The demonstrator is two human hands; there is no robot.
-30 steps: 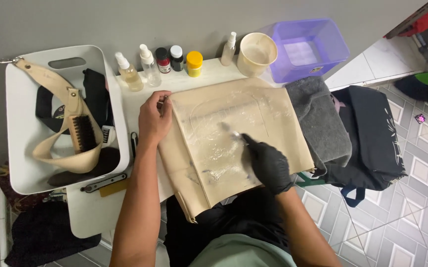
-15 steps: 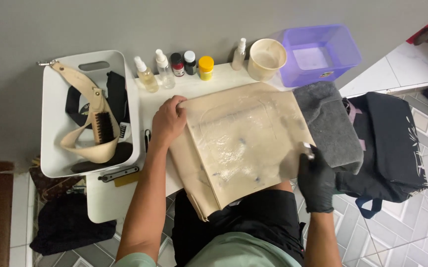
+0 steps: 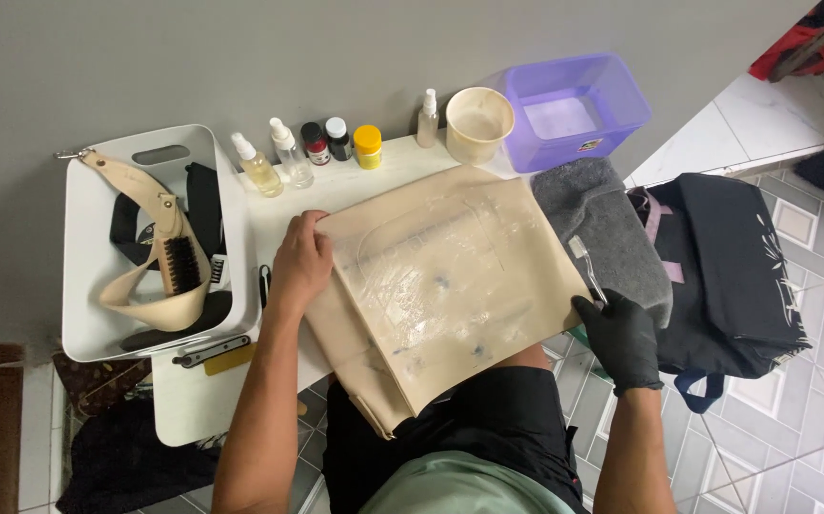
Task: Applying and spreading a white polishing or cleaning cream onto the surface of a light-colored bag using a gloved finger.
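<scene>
A beige fabric bag [image 3: 440, 286] lies flat on the white table [image 3: 193, 400], its middle smeared with white foam. My bare left hand [image 3: 302, 262] presses down on the bag's left edge. My right hand [image 3: 621, 338], in a black glove, is off the bag's right edge and grips a small brush [image 3: 585, 266] whose pale head points up over the grey towel [image 3: 602, 224].
A white tub [image 3: 83, 286] at left holds a beige strap, dark items and a black-bristled brush. Spray bottles and small jars [image 3: 317, 148] line the back edge beside a cream cup [image 3: 478, 124] and a purple basin [image 3: 574, 109]. A black bag [image 3: 731, 276] sits right.
My gloved right hand has lifted off the foamy middle of the bag and drawn back to its right edge, carrying the brush. The left hand stays on the bag.
</scene>
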